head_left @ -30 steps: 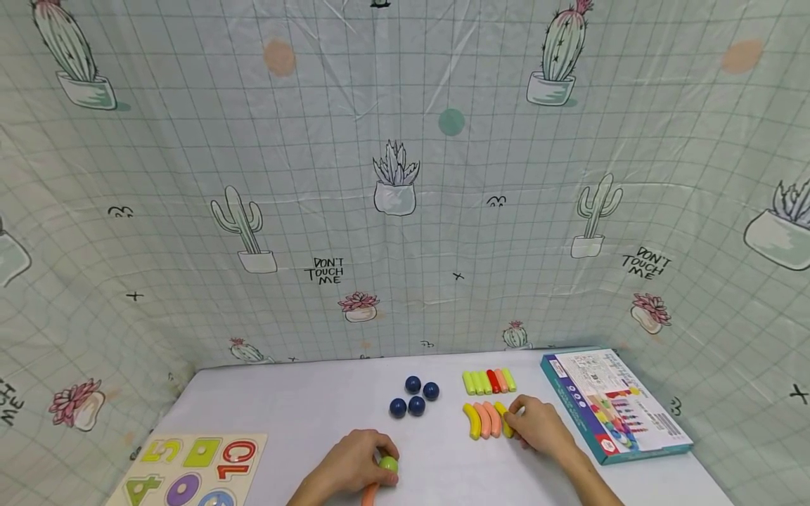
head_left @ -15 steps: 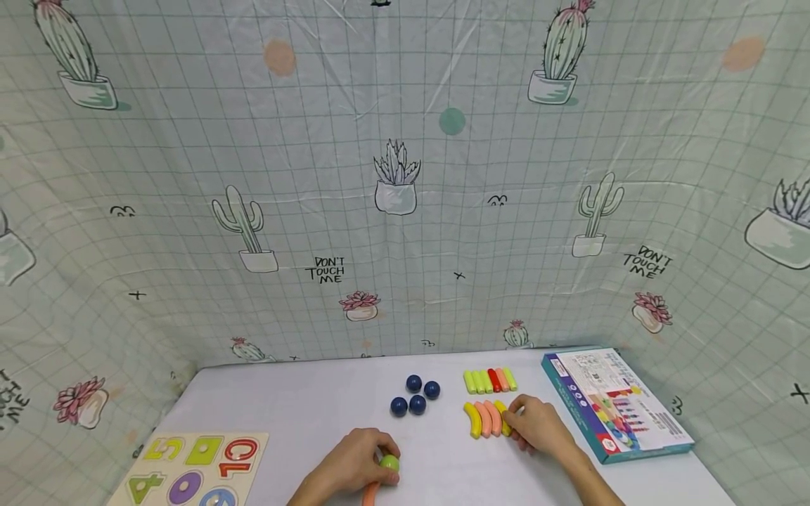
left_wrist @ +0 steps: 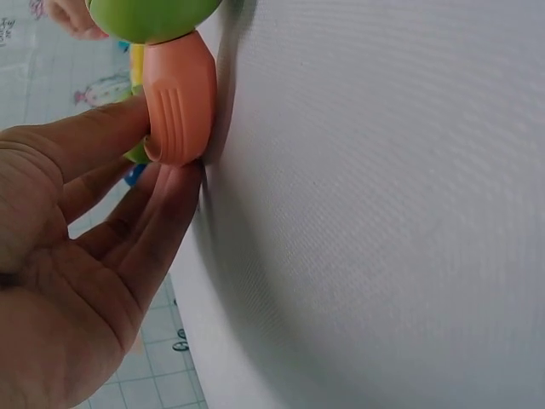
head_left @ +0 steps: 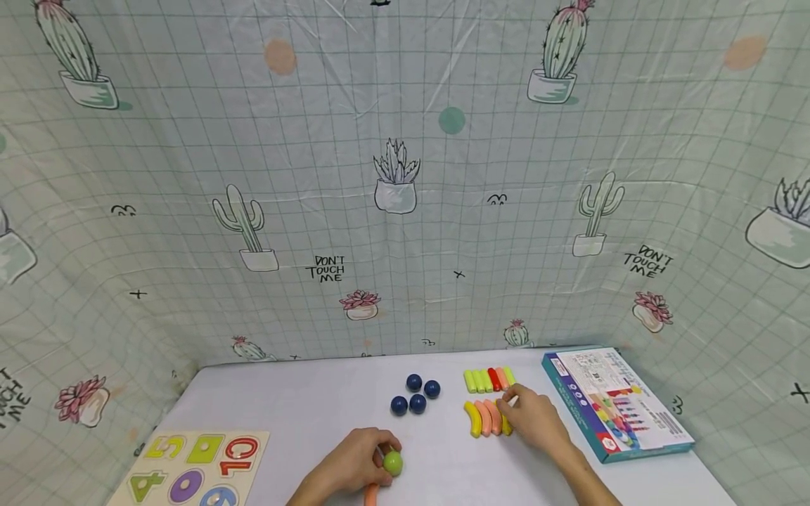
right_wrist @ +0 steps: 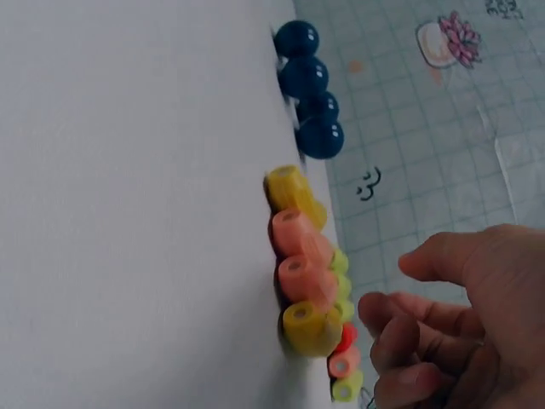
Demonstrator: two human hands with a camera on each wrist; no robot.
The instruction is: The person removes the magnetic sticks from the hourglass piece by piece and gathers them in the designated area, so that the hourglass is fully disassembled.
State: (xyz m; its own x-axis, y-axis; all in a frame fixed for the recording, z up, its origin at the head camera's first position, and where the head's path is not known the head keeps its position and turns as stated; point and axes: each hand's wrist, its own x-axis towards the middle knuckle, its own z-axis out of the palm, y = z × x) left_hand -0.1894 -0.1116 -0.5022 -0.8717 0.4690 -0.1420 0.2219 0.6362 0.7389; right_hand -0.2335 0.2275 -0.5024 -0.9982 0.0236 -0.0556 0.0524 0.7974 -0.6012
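My left hand (head_left: 380,458) rests low at the table's front and pinches an orange curved piece (head_left: 370,495) with a green ball (head_left: 393,462) stuck on its end. The left wrist view shows thumb and fingers (left_wrist: 128,213) around the orange piece (left_wrist: 176,102), with the green ball (left_wrist: 149,17) above. My right hand (head_left: 510,407) hovers by a row of curved pieces (head_left: 484,418), yellow, orange, orange, yellow. In the right wrist view its fingers (right_wrist: 409,324) are loosely curled beside those pieces (right_wrist: 300,273) and hold nothing.
Several dark blue balls (head_left: 415,394) sit mid-table. A row of straight sticks (head_left: 489,380) lies behind the curved ones. A blue box (head_left: 614,404) lies at the right, a number puzzle board (head_left: 190,467) at the front left. Cactus-print sheeting walls the white table (head_left: 285,407).
My right hand has shifted a little away from me, towards the straight sticks. My left hand has turned the green ball slightly right and down.
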